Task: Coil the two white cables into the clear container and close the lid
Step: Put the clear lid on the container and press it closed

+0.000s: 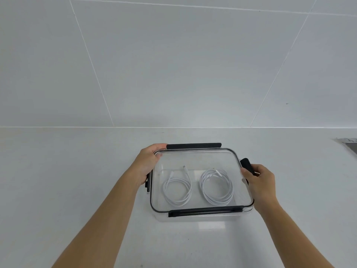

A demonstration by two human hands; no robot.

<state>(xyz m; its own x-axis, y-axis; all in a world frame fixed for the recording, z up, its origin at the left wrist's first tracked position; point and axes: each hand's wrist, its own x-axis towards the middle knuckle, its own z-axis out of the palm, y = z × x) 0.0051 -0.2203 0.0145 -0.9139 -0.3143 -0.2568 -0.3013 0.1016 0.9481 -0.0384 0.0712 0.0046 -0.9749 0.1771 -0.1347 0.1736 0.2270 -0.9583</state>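
Clear container, lid on: two coiled white cables inside.

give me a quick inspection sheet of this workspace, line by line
surface: white countertop, bare around the box
job's things: clear container with clear lid set on top; near black latch looks folded down, far latch and right latch stick out, so not fully locked
clutter: nothing seen
grippers: left hand grips the lid's far left corner; right hand holds the right edge at the latch
cables: left cable and right cable, both white, coiled side by side inside, apart
surroundings: tiled wall behind; grey object at the right edge, too cut off to identify
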